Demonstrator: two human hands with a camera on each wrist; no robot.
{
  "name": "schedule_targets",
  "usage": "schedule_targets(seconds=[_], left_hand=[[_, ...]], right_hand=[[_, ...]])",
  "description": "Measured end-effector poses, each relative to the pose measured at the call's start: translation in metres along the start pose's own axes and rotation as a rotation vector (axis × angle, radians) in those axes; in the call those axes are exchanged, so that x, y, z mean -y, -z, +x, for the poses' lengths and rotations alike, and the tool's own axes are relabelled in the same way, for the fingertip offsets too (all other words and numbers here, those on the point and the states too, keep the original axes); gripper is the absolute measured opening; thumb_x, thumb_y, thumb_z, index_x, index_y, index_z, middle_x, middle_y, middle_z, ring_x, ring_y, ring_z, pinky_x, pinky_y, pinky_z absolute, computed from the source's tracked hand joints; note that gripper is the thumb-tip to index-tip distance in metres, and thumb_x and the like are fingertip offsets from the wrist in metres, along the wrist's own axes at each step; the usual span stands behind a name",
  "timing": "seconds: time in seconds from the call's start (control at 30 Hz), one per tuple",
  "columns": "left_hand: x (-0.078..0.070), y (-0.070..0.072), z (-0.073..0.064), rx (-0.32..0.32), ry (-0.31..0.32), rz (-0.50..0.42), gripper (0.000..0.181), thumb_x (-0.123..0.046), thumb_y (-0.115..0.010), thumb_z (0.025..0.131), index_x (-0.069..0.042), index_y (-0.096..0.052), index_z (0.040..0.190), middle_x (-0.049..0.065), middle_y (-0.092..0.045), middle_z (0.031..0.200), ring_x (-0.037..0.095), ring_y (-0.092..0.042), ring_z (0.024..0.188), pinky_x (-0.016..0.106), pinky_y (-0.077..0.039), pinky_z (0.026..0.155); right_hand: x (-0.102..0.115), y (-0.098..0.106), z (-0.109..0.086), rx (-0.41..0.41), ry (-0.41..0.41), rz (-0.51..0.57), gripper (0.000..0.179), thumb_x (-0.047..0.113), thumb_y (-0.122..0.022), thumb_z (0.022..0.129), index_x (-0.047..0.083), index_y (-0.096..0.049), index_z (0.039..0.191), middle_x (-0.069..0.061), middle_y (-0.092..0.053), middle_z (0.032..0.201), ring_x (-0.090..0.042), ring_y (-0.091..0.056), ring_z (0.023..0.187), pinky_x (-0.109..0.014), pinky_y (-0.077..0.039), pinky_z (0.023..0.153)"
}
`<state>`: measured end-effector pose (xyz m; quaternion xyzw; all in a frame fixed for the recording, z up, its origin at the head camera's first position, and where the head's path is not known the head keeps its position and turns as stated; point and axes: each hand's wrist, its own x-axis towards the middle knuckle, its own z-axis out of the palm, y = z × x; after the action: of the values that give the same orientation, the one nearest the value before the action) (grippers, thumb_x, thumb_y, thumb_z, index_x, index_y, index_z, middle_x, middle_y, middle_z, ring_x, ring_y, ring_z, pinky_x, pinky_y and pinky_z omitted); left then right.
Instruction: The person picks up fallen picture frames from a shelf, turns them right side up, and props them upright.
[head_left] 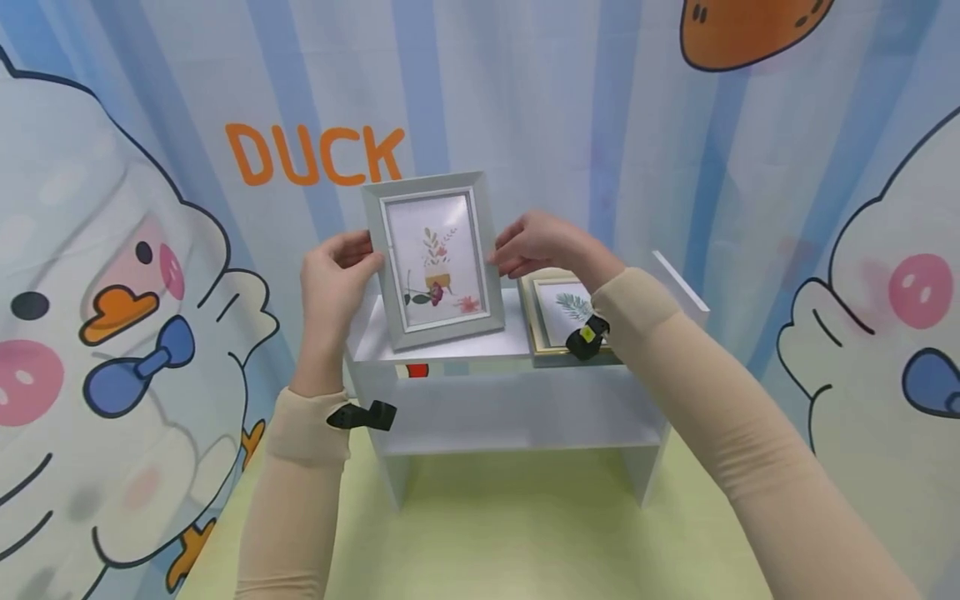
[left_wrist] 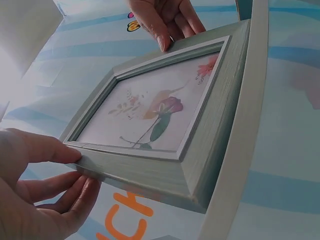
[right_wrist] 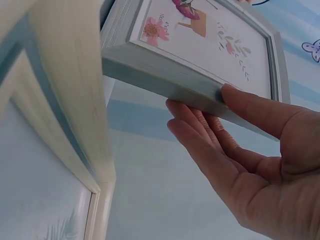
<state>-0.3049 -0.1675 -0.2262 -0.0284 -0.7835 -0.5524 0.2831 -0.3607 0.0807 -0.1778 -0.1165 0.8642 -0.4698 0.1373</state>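
Observation:
A grey-green picture frame (head_left: 432, 332) with a floral print stands tilted a little to one side above the white shelf's top board. My left hand (head_left: 335, 279) pinches its left edge, thumb on the front and fingers behind. At the opposite edge my right hand (head_left: 542, 243) grips it between thumb and fingertips, as the right hand (right_wrist: 250, 155) also shows in the right wrist view. In the left wrist view the picture frame (left_wrist: 135, 172) has its lower end close to the shelf's pale edge. A second picture frame (head_left: 534, 321), gold-edged with a green leaf print, lies beside it, partly hidden by my right wrist.
The white shelf (head_left: 517, 412) has a lower board and a raised side panel (head_left: 678, 283) at the right. Behind it hangs a blue striped curtain (head_left: 517, 100) with duck drawings. Pale yellow-green floor (head_left: 517, 533) lies below.

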Motion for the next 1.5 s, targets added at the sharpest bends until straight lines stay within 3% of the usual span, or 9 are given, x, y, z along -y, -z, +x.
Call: schedule_targets(seconds=[0.27, 0.47, 0.83, 0.97, 1.07, 1.13, 1.2, 1.3, 1.5], left_hand=[[0.002, 0.0, 0.007, 0.013, 0.031, -0.01, 0.036, -0.016, -0.065, 0.088, -0.009, -0.062, 0.124, 0.009, -0.064, 0.119, 0.019, -0.058, 0.108, 0.034, -0.048, 0.096], [0.004, 0.003, 0.011, 0.016, 0.054, -0.04, 0.036, -0.018, -0.065, 0.087, -0.011, -0.063, 0.122, 0.008, -0.064, 0.119, 0.02, -0.058, 0.109, 0.038, -0.047, 0.098], [0.006, 0.003, 0.012, 0.001, 0.053, -0.055, 0.036, -0.02, -0.064, 0.089, -0.014, -0.061, 0.124, 0.007, -0.062, 0.121, 0.019, -0.056, 0.112, 0.037, -0.046, 0.1], [-0.001, 0.001, 0.002, -0.09, -0.049, -0.003, 0.041, -0.022, -0.065, 0.089, -0.011, -0.057, 0.128, 0.008, -0.061, 0.121, 0.018, -0.057, 0.11, 0.032, -0.048, 0.098], [-0.008, -0.005, -0.008, -0.193, -0.215, 0.055, 0.039, -0.022, -0.067, 0.088, -0.006, -0.059, 0.123, 0.011, -0.063, 0.115, 0.021, -0.06, 0.104, 0.031, -0.052, 0.093], [-0.014, -0.01, -0.018, -0.215, -0.315, 0.085, 0.035, -0.02, -0.067, 0.088, -0.002, -0.061, 0.118, 0.013, -0.064, 0.109, 0.022, -0.062, 0.098, 0.032, -0.053, 0.089], [-0.018, -0.016, -0.026, -0.19, -0.383, 0.098, 0.032, -0.018, -0.068, 0.088, 0.0, -0.063, 0.113, 0.014, -0.065, 0.104, 0.023, -0.063, 0.092, 0.033, -0.055, 0.084], [-0.022, -0.027, -0.04, -0.094, -0.408, 0.084, 0.027, -0.019, -0.07, 0.086, 0.0, -0.067, 0.106, 0.011, -0.068, 0.097, 0.021, -0.064, 0.084, 0.033, -0.056, 0.077], [-0.023, -0.051, -0.058, 0.152, -0.315, 0.12, 0.024, -0.022, -0.072, 0.085, -0.003, -0.071, 0.099, 0.008, -0.071, 0.088, 0.017, -0.066, 0.077, 0.03, -0.057, 0.072]], right_hand=[[0.001, -0.003, -0.01, 0.001, 0.015, -0.049, 0.047, 0.012, -0.068, 0.087, -0.006, -0.052, 0.128, -0.021, -0.066, 0.114, -0.015, -0.069, 0.082, -0.034, -0.055, 0.088], [0.0, -0.009, -0.019, -0.009, 0.059, -0.07, 0.044, 0.013, -0.069, 0.087, -0.004, -0.055, 0.125, -0.019, -0.067, 0.113, -0.026, -0.067, 0.102, -0.032, -0.056, 0.085], [0.001, -0.017, -0.027, -0.034, 0.07, -0.082, 0.041, 0.015, -0.068, 0.088, -0.001, -0.057, 0.124, -0.016, -0.067, 0.114, -0.024, -0.067, 0.102, -0.033, -0.055, 0.089], [-0.002, -0.011, -0.031, -0.019, 0.081, -0.107, 0.039, 0.018, -0.066, 0.089, 0.001, -0.058, 0.123, -0.016, -0.068, 0.112, -0.022, -0.067, 0.1, -0.035, -0.054, 0.091], [-0.007, -0.002, -0.04, -0.014, 0.099, -0.118, 0.039, 0.02, -0.063, 0.091, 0.001, -0.058, 0.125, -0.018, -0.067, 0.116, -0.023, -0.066, 0.102, -0.037, -0.052, 0.094], [-0.012, 0.006, -0.047, -0.03, 0.1, -0.12, 0.04, 0.021, -0.063, 0.091, 0.002, -0.057, 0.126, -0.018, -0.065, 0.118, -0.025, -0.065, 0.105, -0.037, -0.052, 0.094], [-0.02, 0.014, -0.053, -0.058, 0.093, -0.125, 0.04, 0.023, -0.062, 0.092, 0.002, -0.057, 0.126, -0.018, -0.064, 0.12, -0.026, -0.064, 0.106, -0.037, -0.052, 0.094], [-0.034, 0.025, -0.065, -0.103, 0.07, -0.132, 0.043, 0.025, -0.062, 0.092, 0.003, -0.056, 0.128, -0.019, -0.062, 0.123, -0.028, -0.062, 0.11, -0.038, -0.051, 0.097], [-0.063, 0.041, -0.083, -0.225, 0.047, -0.187, 0.048, 0.027, -0.061, 0.093, 0.001, -0.052, 0.132, -0.021, -0.057, 0.129, -0.033, -0.055, 0.118, -0.044, -0.047, 0.1]])
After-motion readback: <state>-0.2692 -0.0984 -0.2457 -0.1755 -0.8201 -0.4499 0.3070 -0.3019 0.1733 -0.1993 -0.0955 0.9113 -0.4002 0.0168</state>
